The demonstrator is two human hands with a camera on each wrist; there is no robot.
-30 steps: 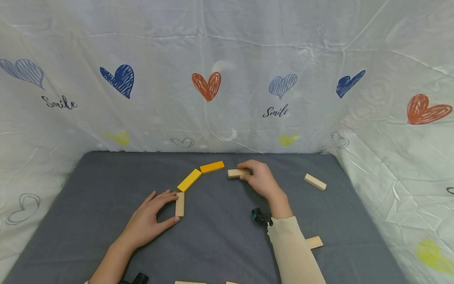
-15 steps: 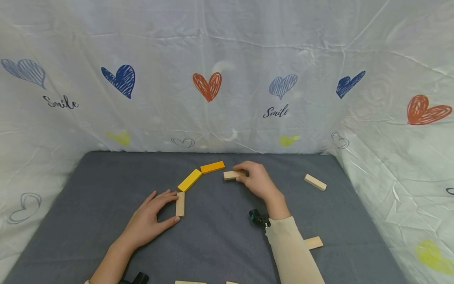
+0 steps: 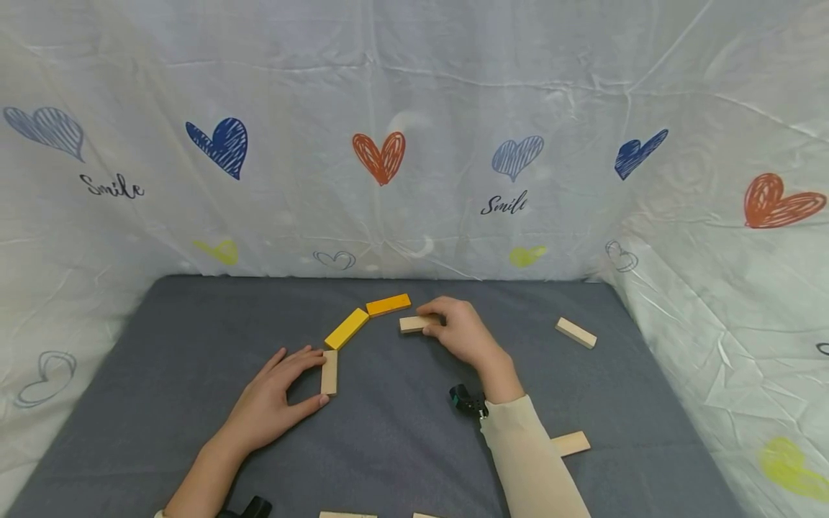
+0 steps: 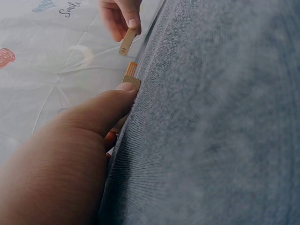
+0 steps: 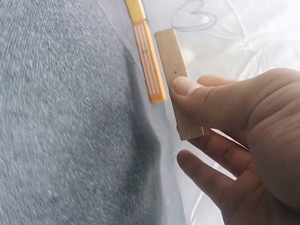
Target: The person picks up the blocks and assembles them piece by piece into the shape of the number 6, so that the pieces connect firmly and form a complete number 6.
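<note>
My right hand [image 3: 466, 332] pinches a plain wooden block [image 3: 411, 324] between thumb and fingers. In the right wrist view this block [image 5: 172, 56] is held off the grey cloth, beside the orange block [image 5: 149, 61]. My left hand [image 3: 272, 399] spans another plain wooden block [image 3: 329, 374] lying on the cloth, thumb at its near end and fingertips at its far end. In the left wrist view the thumb [image 4: 110, 105] lies against that block's end. From there a yellow block [image 3: 346, 329] and the orange block run on in a curve, corners close together.
A loose wooden block [image 3: 576, 333] lies at the right, and another [image 3: 573, 443] is partly under the right sleeve [image 3: 534, 453]. Two more blocks show at the bottom edge. A white cloth backdrop [image 3: 440, 86] with hearts rises behind the grey table [image 3: 401, 446].
My right hand has moved left and slightly nearer with its wooden block, coming close under the orange block's right end. The left hand and the curved row have stayed put.
</note>
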